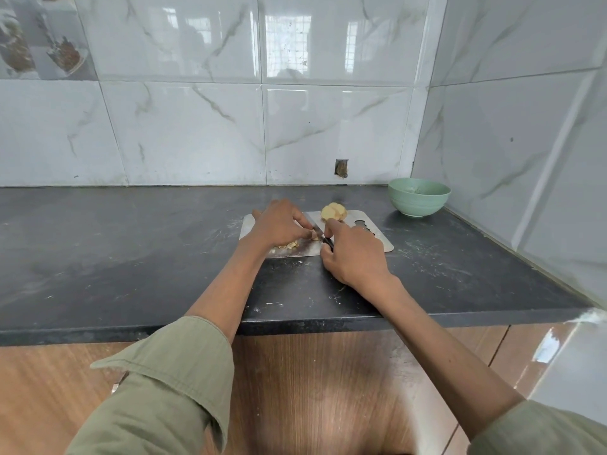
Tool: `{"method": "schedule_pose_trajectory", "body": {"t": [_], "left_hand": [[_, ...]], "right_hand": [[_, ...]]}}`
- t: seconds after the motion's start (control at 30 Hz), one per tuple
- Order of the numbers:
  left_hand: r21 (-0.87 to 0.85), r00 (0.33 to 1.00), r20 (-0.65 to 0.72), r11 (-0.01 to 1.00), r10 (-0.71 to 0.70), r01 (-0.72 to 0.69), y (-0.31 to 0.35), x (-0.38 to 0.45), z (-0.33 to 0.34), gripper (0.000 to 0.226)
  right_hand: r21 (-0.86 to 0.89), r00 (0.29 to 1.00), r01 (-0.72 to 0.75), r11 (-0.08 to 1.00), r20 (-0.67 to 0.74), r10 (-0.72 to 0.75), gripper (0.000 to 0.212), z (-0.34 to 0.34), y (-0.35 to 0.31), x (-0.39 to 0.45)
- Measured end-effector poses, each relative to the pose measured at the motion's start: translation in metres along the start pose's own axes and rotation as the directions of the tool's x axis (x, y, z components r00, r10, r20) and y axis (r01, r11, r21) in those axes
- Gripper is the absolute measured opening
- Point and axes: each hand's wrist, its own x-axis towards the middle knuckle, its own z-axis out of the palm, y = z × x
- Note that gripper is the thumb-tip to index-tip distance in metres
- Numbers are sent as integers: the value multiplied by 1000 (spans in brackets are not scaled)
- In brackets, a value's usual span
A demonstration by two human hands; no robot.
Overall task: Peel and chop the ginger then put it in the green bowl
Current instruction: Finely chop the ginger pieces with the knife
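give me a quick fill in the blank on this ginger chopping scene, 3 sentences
1. The right hand grips the ____ by its dark handle.
2. The green bowl stands on the counter to the ____ of the metal cutting board.
3. The peeled ginger lies at the board's ____ edge, while chopped pieces sit under the left hand.

Missing words: knife; right; far

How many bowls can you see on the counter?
1. The green bowl sits on the dark counter in the far right corner by the tiled wall, right of the metal cutting board. Nothing seems to hide another.
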Motion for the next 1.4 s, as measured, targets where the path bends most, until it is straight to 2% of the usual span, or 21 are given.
{"method": "schedule_pose_trajectory", "body": {"t": [0.13, 0.33, 1.0, 1.2, 1.4], "left_hand": [[-20, 1000, 17, 1000, 20, -20, -6, 5, 2, 11], [67, 998, -51, 997, -24, 27, 2, -2, -1, 7], [-74, 998, -57, 997, -38, 34, 0, -5, -4, 25], [-20, 993, -98, 997, -70, 68, -2, -1, 1, 17], [-21, 994, -87, 998, -59, 57, 0, -1, 0, 20]], "right_hand": [[47, 1000, -22, 999, 21, 21, 20, 3, 3, 5], [28, 1000, -2, 1000, 14, 2, 18, 6, 1, 5], [1, 997, -11, 1000, -73, 11, 22, 0, -2, -17], [20, 996, -14, 1000, -92, 16, 21, -1, -4, -17], [-12, 997, 0, 1000, -80, -1, 22, -1, -6, -19]]}}
